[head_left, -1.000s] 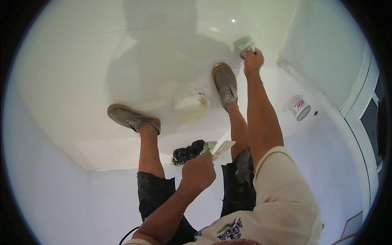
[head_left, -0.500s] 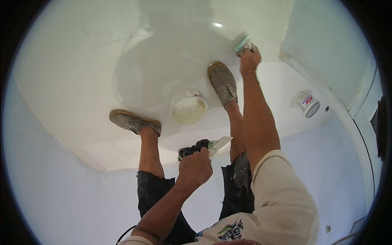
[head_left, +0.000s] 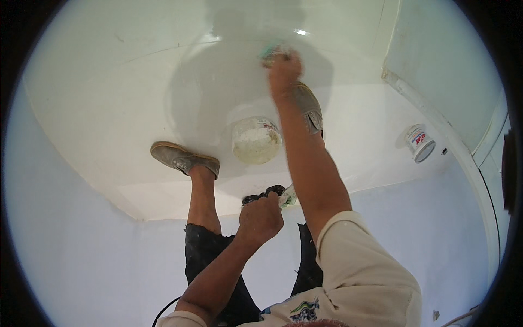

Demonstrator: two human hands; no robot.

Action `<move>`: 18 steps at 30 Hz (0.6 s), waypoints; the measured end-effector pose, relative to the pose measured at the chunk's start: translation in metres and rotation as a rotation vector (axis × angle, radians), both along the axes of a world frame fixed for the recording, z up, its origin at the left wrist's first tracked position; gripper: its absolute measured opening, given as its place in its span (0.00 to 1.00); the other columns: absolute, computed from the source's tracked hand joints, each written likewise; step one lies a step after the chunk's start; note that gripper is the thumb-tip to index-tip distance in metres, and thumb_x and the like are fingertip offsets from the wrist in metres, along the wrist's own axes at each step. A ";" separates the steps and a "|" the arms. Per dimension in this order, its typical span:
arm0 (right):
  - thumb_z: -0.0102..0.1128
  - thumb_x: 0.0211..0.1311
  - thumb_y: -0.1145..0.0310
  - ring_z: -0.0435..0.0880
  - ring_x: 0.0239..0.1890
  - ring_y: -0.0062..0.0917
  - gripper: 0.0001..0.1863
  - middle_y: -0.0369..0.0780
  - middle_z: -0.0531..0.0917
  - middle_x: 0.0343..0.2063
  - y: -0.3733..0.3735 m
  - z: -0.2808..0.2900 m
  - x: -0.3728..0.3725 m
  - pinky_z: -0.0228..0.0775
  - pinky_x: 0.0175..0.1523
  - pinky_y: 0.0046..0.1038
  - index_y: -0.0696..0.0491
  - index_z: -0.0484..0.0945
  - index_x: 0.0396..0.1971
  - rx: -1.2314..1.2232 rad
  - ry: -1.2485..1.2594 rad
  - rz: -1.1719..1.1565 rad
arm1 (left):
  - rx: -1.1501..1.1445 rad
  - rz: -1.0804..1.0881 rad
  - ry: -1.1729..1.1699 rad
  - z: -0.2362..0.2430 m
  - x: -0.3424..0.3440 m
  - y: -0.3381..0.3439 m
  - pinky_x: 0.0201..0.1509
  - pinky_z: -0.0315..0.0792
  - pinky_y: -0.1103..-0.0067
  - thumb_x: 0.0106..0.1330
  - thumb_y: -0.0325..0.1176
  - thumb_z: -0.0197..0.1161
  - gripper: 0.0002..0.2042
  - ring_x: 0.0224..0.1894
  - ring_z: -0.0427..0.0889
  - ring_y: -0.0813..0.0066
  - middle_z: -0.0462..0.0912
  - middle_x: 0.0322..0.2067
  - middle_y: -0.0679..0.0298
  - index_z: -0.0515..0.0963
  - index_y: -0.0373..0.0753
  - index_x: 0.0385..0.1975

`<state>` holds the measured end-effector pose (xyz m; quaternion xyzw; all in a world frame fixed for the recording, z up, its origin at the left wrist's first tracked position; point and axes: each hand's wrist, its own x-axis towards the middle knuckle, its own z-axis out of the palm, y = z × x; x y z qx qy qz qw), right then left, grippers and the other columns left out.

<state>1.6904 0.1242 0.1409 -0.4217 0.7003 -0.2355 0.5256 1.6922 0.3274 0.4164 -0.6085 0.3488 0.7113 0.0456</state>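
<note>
My left hand (head_left: 261, 218) is closed on a putty knife (head_left: 287, 196) with green-smeared putty, held low between my legs. Beside it is a black crumpled bundle (head_left: 253, 198); whether I hold that too I cannot tell. My right hand (head_left: 284, 71), blurred, grips a pale green tool (head_left: 270, 52) against the glossy white surface (head_left: 163, 71) just past my right shoe (head_left: 308, 109), which is partly hidden by my arm. A stained, off-white round bucket (head_left: 256, 141) is between my feet.
My left shoe (head_left: 182, 161) rests on the white surface. A small white tub (head_left: 418, 143) and a small dark object (head_left: 444, 151) are at the right. Pale bluish walls (head_left: 92, 240) run along the lower edges; a white frame (head_left: 485, 180) curves down the right side.
My right hand and tool have swept leftward, from right of my shoe to above it. My left hand has risen slightly with the knife.
</note>
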 end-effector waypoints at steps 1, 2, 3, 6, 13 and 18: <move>0.59 0.67 0.72 0.87 0.33 0.33 0.10 0.46 0.85 0.36 -0.010 0.000 -0.019 0.80 0.39 0.37 0.63 0.80 0.41 -0.081 0.004 -0.061 | 0.040 -0.007 0.035 -0.001 0.001 0.001 0.42 0.81 0.57 0.67 0.34 0.59 0.11 0.35 0.88 0.46 0.85 0.31 0.44 0.75 0.32 0.40; 0.61 0.67 0.70 0.87 0.35 0.38 0.13 0.48 0.85 0.37 -0.015 -0.003 -0.027 0.80 0.43 0.39 0.65 0.79 0.43 -0.078 0.082 -0.222 | 0.081 -0.017 0.069 -0.001 0.000 0.001 0.43 0.80 0.56 0.68 0.35 0.59 0.12 0.38 0.87 0.45 0.85 0.33 0.44 0.74 0.31 0.43; 0.60 0.68 0.67 0.85 0.39 0.41 0.14 0.50 0.84 0.40 -0.013 -0.008 -0.025 0.78 0.46 0.42 0.65 0.79 0.43 -0.184 0.288 0.003 | 0.121 -0.034 0.099 -0.001 0.000 0.002 0.45 0.79 0.55 0.69 0.36 0.59 0.14 0.40 0.87 0.44 0.85 0.35 0.44 0.74 0.31 0.46; 0.61 0.65 0.60 0.77 0.54 0.50 0.19 0.55 0.82 0.44 0.023 -0.027 0.037 0.68 0.60 0.49 0.64 0.81 0.41 -0.400 0.565 0.503 | 0.101 -0.004 0.090 0.000 -0.006 0.005 0.45 0.79 0.55 0.69 0.37 0.59 0.14 0.40 0.87 0.44 0.85 0.34 0.43 0.75 0.31 0.45; 0.59 0.66 0.69 0.84 0.38 0.42 0.10 0.51 0.83 0.35 0.008 0.000 0.027 0.77 0.44 0.42 0.61 0.80 0.39 -0.175 0.233 0.290 | 0.011 0.027 0.006 -0.002 0.000 0.010 0.43 0.81 0.56 0.67 0.35 0.60 0.11 0.36 0.88 0.46 0.85 0.29 0.45 0.75 0.32 0.41; 0.54 0.72 0.70 0.85 0.33 0.30 0.07 0.41 0.83 0.33 -0.035 -0.008 -0.056 0.81 0.35 0.33 0.58 0.79 0.40 -0.066 0.005 -0.025 | 0.075 0.009 0.072 0.001 0.006 0.007 0.46 0.79 0.56 0.69 0.37 0.60 0.16 0.40 0.87 0.46 0.85 0.34 0.45 0.75 0.31 0.47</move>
